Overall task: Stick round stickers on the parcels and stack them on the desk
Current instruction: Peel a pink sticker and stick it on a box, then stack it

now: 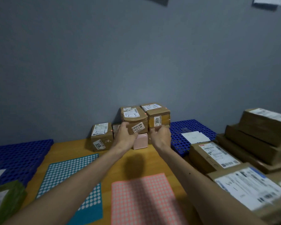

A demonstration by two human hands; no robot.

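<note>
Two hands work the stack point(140, 141) at the tabletop point(120, 159) rear edge: left hand point(125, 134) grips the top box point(133, 117), seemingly squaring it, while right hand point(161, 135) curls at the 2017 box point(159, 118) base, grasp not determinable.

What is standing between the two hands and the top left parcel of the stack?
Nothing visible. The left hand holds the top left parcel at its left side; the right hand is by its lower right corner, contact unclear.
</note>
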